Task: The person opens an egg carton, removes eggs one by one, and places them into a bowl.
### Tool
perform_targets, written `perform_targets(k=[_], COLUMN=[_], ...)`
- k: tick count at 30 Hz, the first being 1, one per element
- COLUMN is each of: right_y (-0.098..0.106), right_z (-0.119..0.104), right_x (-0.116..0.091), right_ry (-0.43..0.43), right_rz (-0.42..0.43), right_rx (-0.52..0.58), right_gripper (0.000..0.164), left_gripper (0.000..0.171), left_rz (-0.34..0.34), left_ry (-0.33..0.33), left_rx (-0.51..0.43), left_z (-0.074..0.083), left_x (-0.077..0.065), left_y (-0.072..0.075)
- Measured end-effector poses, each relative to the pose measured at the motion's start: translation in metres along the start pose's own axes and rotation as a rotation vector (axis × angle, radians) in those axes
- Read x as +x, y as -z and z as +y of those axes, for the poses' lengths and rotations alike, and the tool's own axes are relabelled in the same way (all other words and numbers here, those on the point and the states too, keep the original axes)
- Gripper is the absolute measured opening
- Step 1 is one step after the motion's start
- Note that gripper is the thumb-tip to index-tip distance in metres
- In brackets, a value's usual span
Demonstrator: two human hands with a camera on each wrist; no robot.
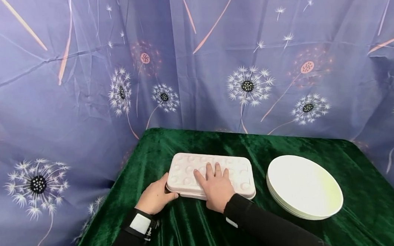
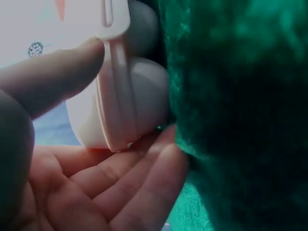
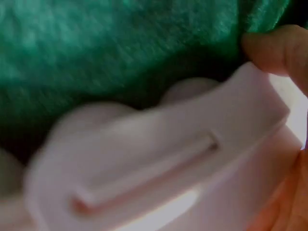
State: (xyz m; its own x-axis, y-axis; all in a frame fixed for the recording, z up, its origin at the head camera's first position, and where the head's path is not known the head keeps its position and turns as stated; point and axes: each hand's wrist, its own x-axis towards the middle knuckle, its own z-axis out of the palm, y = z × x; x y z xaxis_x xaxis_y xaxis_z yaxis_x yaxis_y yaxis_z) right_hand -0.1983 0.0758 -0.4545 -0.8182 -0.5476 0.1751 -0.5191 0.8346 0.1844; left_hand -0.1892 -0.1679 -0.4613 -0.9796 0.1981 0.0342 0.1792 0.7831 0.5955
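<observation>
A pale pink plastic egg box (image 1: 186,170) lies lid up on the green cloth, its lid studded with round bumps. At its left end, my left hand (image 1: 155,196) grips the corner, thumb on the near side. The left wrist view shows that thumb (image 2: 72,67) by the latch tab and the fingers (image 2: 139,183) at the end of the box, below its rim. My right hand (image 1: 218,188) rests on top of the lid with fingers spread. In the right wrist view, the slotted latch (image 3: 149,168) shows up close and blurred, with rounded egg cups (image 3: 94,118) beside the cloth.
Right of the box stands a large round white dish (image 1: 300,184) with a pale green tint and layered rims. Dark green velvet cloth (image 1: 202,230) covers the table. Behind and to the left hangs a blue-purple curtain (image 1: 208,85) with a dandelion print.
</observation>
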Motion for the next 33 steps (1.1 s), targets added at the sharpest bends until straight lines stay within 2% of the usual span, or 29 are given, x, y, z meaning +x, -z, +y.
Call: perform_targets(k=[4,7,10,15,22,28,33], right_y=[0.000,-0.005,-0.013,-0.023,-0.020,-0.016,-0.012], right_z=[-0.016,-0.026,-0.031,-0.030,-0.023,-0.022,-0.023], right_x=[0.013,0.021,0.025,0.027,0.026,0.011,0.004], right_ry=[-0.026,-0.044,-0.073,-0.075,-0.083,-0.087,-0.068], right_rz=[0.026,0.069,0.100,0.116,0.140,0.059,0.050], right_rx=[-0.140,-0.166,-0.135,-0.095,-0.027,0.037,0.071], right_gripper=[0.084,0.072,0.066,0.070,0.061,0.077,0.082], left_gripper=[0.070,0.066,0.066,0.068,0.066,0.072,0.075], left_rz=[0.023,0.035,0.044,0.052,0.061,0.039,0.061], left_ry=[0.007,0.031,0.046,0.054,0.038,0.008,-0.008], left_rx=[0.051,0.084,0.098,0.116,0.158,0.176,0.187], left_z=[-0.001,-0.001,-0.002,-0.003,0.002,0.006,0.009], left_x=[0.005,0.006,0.006,0.006,0.015,0.007,-0.003], left_y=[0.005,0.008,0.010,0.010,0.008,-0.001,-0.001])
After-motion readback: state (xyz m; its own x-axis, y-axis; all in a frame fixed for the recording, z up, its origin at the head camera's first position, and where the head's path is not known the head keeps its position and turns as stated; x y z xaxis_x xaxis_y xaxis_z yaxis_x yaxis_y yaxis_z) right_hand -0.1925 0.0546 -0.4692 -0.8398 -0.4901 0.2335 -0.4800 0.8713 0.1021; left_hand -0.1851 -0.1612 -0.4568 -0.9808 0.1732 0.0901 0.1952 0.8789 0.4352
